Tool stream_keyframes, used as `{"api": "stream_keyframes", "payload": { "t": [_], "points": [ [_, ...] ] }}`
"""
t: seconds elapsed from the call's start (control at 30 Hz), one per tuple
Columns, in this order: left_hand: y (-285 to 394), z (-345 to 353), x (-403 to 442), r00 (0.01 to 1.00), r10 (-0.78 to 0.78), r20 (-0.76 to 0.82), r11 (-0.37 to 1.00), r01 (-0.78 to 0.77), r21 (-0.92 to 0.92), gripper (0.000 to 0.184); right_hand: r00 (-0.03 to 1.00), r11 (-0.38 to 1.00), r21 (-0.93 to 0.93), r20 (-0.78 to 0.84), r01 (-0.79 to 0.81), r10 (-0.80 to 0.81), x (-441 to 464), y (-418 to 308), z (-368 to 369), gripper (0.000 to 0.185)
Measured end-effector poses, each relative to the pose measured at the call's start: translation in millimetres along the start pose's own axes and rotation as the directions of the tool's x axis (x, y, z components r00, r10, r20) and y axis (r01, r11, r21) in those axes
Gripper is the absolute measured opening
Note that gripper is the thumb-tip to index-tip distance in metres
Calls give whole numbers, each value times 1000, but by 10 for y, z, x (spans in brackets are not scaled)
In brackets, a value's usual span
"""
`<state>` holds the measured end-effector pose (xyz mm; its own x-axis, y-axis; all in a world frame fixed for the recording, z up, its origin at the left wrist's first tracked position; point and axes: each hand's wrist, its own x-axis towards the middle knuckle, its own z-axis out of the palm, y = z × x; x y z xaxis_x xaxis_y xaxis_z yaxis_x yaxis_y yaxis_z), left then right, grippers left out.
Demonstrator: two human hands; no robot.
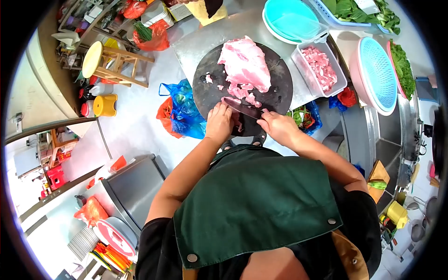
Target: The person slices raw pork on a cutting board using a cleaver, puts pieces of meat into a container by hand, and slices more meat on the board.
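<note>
My right hand (279, 128) clasps the knife (242, 108); whether my left hand (219, 122) pinches, I can't tell. Meat (244, 63) looks slippery; steady its top.

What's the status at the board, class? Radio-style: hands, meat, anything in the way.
Right hand gripping knife, left hand beside it. Large meat piece on round board. Cut bits lie between meat and knife.

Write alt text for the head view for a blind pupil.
The right hand holds a knife over a round board, the left hand near the blade. Beyond lies a chunk of raw meat; a tub of cut meat stands to the right.
</note>
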<state>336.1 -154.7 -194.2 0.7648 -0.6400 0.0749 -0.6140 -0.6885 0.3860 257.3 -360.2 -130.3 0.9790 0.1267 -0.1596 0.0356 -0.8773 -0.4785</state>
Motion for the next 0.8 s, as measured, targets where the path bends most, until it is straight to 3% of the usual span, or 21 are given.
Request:
{"api": "stream_keyframes", "payload": {
  "t": [0.07, 0.2, 0.27, 0.3, 0.4, 0.5, 0.53, 0.6, 0.67, 0.8],
  "points": [
    [-65, 26, 19, 997, -20, 79, 999, 22, -32, 40, 999, 999, 35, 35, -8, 6, 79, -38, -15, 31],
    [-99, 17, 32, 1000, 8, -3, 996, -8, -85, 36, 999, 998, 65, 41, -1, -2, 419, -158, 136, 37],
    [-132, 8, 54, 996, -20, 89, 992, 31, -123, 34, 996, 995, 92, 79, -39, 32, 774, -305, 197, 40],
    [-182, 110, 31, 1000, 24, -16, 995, -25, -100, 32, 996, 996, 84, 87, -18, 11, 884, -297, 291, 41],
    [-189, 77, 36, 992, 30, -126, 986, -50, -160, 36, 998, 992, 121, -53, 30, -24, 537, -106, 276, 36],
    [-268, 156, -5, 992, 23, -126, 982, -46, -185, 34, 990, 981, 145, 85, -128, 117, 61, 217, 116, 30],
    [-253, 169, 3, 989, 42, -142, 981, -67, -181, 35, 999, 996, 69, 7, -52, 52, -23, 250, 141, 33],
    [-211, 144, 43, 992, 37, -119, 980, -60, -189, 36, 996, 994, 102, -83, 40, -31, -33, 162, 153, 36],
    [-230, 171, 44, 987, 44, -155, 980, -73, -185, 34, 995, 997, 45, 78, -67, 63, 140, -22, 125, 37],
    [-204, 113, 48, 993, 43, -113, 978, -65, -199, 32, 996, 986, 156, 66, -65, 56, 856, -320, 275, 43]
  ]
}}
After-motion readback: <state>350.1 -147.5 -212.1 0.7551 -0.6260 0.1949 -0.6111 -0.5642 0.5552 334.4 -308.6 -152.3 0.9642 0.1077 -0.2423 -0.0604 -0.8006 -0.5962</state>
